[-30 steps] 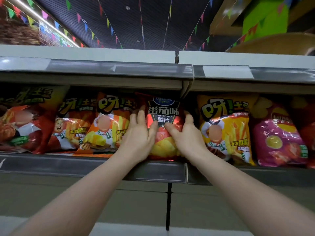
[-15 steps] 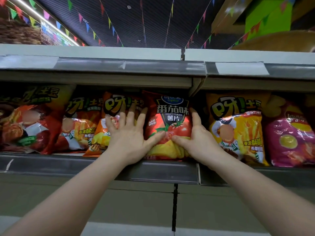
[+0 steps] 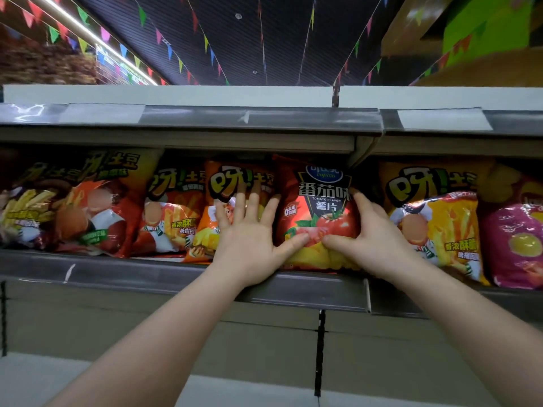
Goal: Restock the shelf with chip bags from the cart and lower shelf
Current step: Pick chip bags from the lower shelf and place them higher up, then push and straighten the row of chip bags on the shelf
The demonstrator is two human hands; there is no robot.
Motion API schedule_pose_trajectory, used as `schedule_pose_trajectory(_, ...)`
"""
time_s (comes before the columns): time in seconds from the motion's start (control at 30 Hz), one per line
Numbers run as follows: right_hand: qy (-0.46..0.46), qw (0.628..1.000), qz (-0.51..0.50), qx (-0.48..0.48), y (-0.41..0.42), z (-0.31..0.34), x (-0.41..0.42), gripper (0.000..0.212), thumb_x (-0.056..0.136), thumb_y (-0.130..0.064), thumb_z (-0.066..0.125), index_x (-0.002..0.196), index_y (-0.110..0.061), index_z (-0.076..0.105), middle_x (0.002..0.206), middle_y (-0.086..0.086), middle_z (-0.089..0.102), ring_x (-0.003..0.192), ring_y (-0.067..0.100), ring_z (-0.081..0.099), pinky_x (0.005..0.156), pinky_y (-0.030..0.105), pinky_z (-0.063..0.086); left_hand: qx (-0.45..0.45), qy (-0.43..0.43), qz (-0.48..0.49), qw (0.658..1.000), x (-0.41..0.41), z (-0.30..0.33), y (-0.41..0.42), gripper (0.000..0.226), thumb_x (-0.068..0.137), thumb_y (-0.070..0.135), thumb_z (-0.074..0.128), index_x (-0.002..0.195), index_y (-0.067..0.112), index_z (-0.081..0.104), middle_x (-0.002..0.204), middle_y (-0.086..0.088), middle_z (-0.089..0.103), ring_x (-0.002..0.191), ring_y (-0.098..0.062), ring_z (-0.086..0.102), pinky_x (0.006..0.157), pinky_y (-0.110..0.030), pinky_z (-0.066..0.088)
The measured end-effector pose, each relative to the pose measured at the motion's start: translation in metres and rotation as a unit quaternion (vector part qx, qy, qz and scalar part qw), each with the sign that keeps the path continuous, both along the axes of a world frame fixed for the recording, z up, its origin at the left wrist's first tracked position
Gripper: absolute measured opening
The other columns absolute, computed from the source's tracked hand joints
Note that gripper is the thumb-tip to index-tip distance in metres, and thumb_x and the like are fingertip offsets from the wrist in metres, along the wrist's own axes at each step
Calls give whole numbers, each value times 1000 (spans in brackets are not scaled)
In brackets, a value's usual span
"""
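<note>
A red tomato-flavour chip bag (image 3: 317,201) stands upright on the upper shelf (image 3: 176,274), between an orange chip bag (image 3: 232,183) and a yellow chip bag (image 3: 435,218). My left hand (image 3: 249,239) lies flat with spread fingers over the orange bag, its thumb touching the red bag's lower front. My right hand (image 3: 373,236) rests on the red bag's right edge, fingers straight, thumb pressing the lower front. Both thumbs nearly meet on the bag.
More orange and red chip bags (image 3: 97,212) fill the shelf to the left, and a pink bag (image 3: 517,245) stands at the far right. Another shelf edge (image 3: 235,118) hangs close above the bags. A vertical post (image 3: 318,348) runs below the shelf.
My left hand slid left off the red bag onto the orange bag and spread its fingers. My right hand shifted to the red bag's right edge. The bag now shows more of its front.
</note>
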State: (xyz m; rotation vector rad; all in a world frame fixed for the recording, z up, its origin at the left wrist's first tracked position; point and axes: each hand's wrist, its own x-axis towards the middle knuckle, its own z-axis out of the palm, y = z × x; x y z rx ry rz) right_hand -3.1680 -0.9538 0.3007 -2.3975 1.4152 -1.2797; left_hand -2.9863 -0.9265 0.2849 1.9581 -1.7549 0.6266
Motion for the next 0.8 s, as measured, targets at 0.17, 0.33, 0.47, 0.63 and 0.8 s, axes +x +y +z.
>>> schedule_pose_trajectory(0.17, 113, 985, -2, -128, 10, -2, 15, 73, 92, -45, 49, 149, -34, 6, 158, 3, 2, 145, 20, -1, 116, 36, 9, -33, -12, 6, 999, 1, -4, -1, 96, 75, 85, 3, 152, 29, 0, 160, -11, -4, 146, -27, -15, 110, -55, -20)
schedule_pose_trajectory(0.33, 168, 982, 4, -89, 2, -8, 16, 61, 98, -43, 36, 149, -36, 2, 159, 3, -2, 145, 22, -5, 116, 37, 3, -16, -19, 11, 1000, 0, -4, -2, 94, 76, 84, 6, 152, 30, 0, 160, -12, -6, 146, -28, -16, 109, -53, -22)
schedule_pose_trajectory(0.47, 161, 985, 44, -41, 7, 1, 8, 63, 97, -43, 42, 149, -35, 8, 159, 3, 1, 146, 21, -4, 116, 36, 4, -14, -19, 29, 999, -4, -2, 0, 94, 76, 84, 11, 152, 29, 2, 160, -13, -6, 146, -28, -14, 111, -55, -18)
schedule_pose_trajectory(0.63, 150, 977, 46, -146, 25, 3, -37, 52, 95, -32, 49, 144, -23, 35, 153, 0, 27, 144, 14, 13, 114, 24, 9, -133, -11, -38, 990, -15, -3, 4, 108, 60, 82, 7, 150, 25, 23, 158, -16, 14, 147, -29, -4, 113, -49, -13)
schedule_pose_trajectory(0.8, 89, 958, -85, -258, 26, 8, -110, 40, 84, -28, 48, 116, -11, 64, 121, 10, 61, 124, 30, 48, 103, 45, 36, -249, -62, -223, 941, -90, 5, 0, 69, 83, 58, 31, 135, 16, 48, 147, -19, 39, 141, -29, 19, 113, -36, 0)
